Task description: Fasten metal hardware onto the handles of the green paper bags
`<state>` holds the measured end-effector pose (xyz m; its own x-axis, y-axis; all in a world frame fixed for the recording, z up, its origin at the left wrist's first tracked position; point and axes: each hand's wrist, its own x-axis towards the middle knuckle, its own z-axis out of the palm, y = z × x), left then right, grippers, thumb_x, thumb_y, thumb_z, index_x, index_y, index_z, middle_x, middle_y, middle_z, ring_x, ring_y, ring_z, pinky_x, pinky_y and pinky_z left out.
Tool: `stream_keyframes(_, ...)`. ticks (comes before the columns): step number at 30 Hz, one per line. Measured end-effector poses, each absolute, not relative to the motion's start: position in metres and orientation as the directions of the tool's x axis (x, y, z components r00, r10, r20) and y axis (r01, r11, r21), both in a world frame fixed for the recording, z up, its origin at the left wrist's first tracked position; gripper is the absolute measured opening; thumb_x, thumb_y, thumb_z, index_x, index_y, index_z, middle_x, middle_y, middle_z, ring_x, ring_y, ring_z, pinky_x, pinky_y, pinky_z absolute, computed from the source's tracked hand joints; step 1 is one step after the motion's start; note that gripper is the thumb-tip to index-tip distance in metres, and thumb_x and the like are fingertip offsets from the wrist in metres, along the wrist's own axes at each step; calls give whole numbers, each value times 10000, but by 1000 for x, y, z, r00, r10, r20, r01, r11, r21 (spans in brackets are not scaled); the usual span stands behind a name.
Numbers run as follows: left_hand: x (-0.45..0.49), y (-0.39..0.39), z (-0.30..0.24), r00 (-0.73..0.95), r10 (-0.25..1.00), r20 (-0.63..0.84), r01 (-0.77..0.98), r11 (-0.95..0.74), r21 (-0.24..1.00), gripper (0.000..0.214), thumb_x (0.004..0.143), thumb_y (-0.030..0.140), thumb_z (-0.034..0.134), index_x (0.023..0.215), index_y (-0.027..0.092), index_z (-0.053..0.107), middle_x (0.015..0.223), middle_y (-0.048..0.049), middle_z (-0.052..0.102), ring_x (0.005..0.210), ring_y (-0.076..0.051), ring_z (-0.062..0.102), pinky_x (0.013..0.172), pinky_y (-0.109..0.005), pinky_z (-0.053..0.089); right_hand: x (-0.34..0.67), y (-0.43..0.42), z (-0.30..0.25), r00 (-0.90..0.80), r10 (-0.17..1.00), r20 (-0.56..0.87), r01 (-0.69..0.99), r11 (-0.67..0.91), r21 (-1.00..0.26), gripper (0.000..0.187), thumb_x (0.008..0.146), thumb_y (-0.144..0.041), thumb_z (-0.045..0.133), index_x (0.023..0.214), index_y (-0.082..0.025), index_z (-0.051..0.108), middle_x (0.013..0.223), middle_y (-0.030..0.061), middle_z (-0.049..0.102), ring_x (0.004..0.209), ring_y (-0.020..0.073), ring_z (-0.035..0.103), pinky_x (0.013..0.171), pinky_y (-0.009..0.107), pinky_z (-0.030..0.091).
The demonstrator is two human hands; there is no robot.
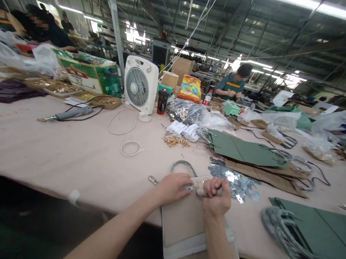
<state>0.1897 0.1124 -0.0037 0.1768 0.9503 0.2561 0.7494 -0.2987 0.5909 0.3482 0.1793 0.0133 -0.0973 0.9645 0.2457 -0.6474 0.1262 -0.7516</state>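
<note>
A beige bag panel (pixel 182 219) hangs over the table's front edge, with a pale strip across its lower part. My left hand (pixel 174 188) rests on its upper left side, thumb and forefinger closed about a small metal plate (pixel 189 187). To the right, my right hand (pixel 218 195) is wrapped round a tool with a thick pale handle (pixel 201 192); its working end cannot be made out. A grey-green cord loop (pixel 185 163) arches behind the panel. Beside my left wrist lies a metal clasp (pixel 153 180). Shiny metal plates (pixel 231 177) are heaped right of my right hand.
Green panels with cords (pixel 244 146) and more green panels (pixel 324 226) lie to the right. Farther back are gold-coloured fittings (pixel 176 141), a tape roll (pixel 130 148), a white fan (pixel 140 83), a dark tumbler (pixel 162 101) and a corded grey tool (pixel 73 113). A co-worker (pixel 231 86) sits across.
</note>
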Motion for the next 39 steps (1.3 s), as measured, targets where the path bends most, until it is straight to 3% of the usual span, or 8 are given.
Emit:
stream_keyframes(11, 188, 111, -17, 131, 937, 324, 796, -294, 529, 241, 991, 385, 624, 1171, 300, 760, 1383, -53, 678, 1224, -242, 663, 1065, -368, 507, 336, 182, -4, -105, 946, 307, -637, 173, -751, 401, 983, -377, 527, 629, -200, 460, 505, -81, 347, 395, 63, 286, 421, 215, 223)
stream_keyframes(23, 187, 113, -33, 45, 930, 364, 779, -261, 570, 275, 966, 401, 638, 1176, 287, 774, 1352, -50, 707, 1151, -256, 694, 1012, -419, 518, 327, 180, -13, -28, 916, 400, -598, 305, -741, 382, 993, -344, 503, 641, -199, 473, 513, -87, 336, 396, 67, 290, 433, 212, 262)
stream_keyframes(39, 185, 115, -34, 42, 928, 371, 768, -268, 582, 260, 960, 381, 652, 1164, 271, 771, 1333, -62, 717, 1135, -246, 694, 997, -405, 510, 315, 184, -13, 17, 930, 368, -577, 310, -755, 386, 1004, -325, 477, 639, -200, 460, 515, -91, 334, 392, 69, 289, 424, 216, 292)
